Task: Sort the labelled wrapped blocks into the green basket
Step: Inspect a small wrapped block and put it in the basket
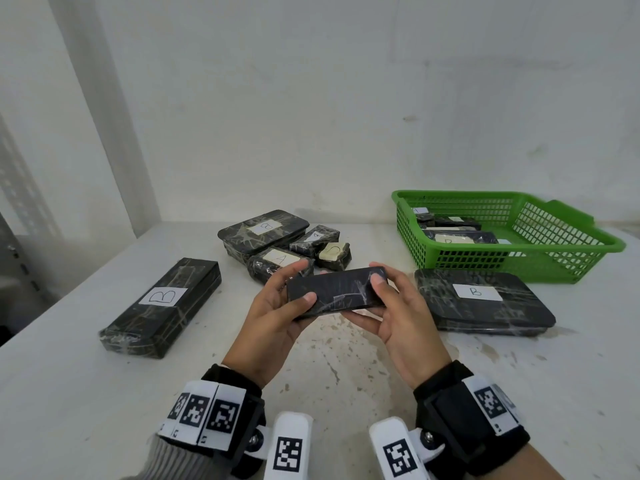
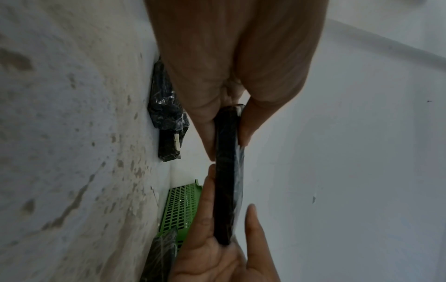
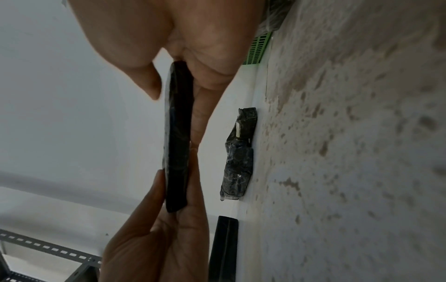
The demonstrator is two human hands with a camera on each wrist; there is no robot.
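Note:
Both hands hold one black wrapped block point(image 1: 337, 291) above the table's middle; the face turned toward me shows no label. My left hand point(image 1: 277, 306) grips its left end, thumb on top, fingers underneath. My right hand point(image 1: 391, 306) grips its right end the same way. The wrist views show the block edge-on point(image 2: 226, 181) point(image 3: 177, 137), pinched between thumbs and fingers. The green basket point(image 1: 588, 244) stands at the back right with several wrapped blocks inside. Loose labelled blocks lie around: a long B block point(image 1: 162, 306), a flat B block point(image 1: 481, 299), an A block point(image 1: 277, 263).
At the back centre lie a large flat wrapped block point(image 1: 263, 232) and two small ones point(image 1: 315, 240) point(image 1: 334, 254). A white wall rises behind the stained table point(image 1: 329, 368). A metal shelf frame point(image 3: 48, 250) stands to the left.

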